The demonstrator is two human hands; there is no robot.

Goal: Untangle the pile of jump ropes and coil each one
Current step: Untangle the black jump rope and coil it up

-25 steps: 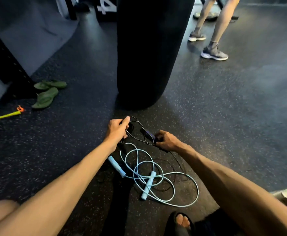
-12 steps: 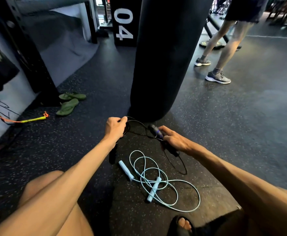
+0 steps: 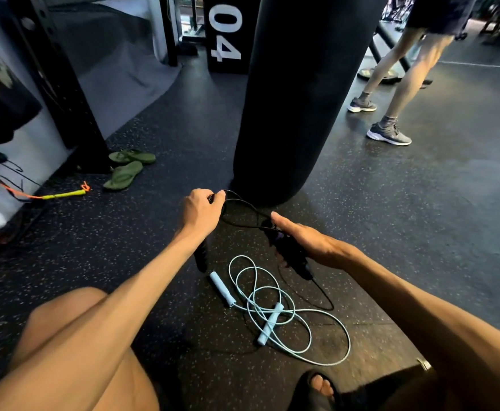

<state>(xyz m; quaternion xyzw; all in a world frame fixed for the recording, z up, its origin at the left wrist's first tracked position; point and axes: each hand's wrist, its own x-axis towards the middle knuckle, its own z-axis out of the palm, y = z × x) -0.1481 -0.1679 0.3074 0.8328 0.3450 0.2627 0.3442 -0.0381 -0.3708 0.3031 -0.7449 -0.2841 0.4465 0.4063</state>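
While left hand (image 3: pixel 201 215) and right hand (image 3: pixel 306 243) grip black rope (image 3: pixel 244 209), speckled floor (image 3: pixel 420 232), punching bag (image 3: pixel 296 99)

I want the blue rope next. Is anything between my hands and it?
Nothing covers the blue rope, but the left hand and right hand both hold the black rope, whose cord trails just right of it.
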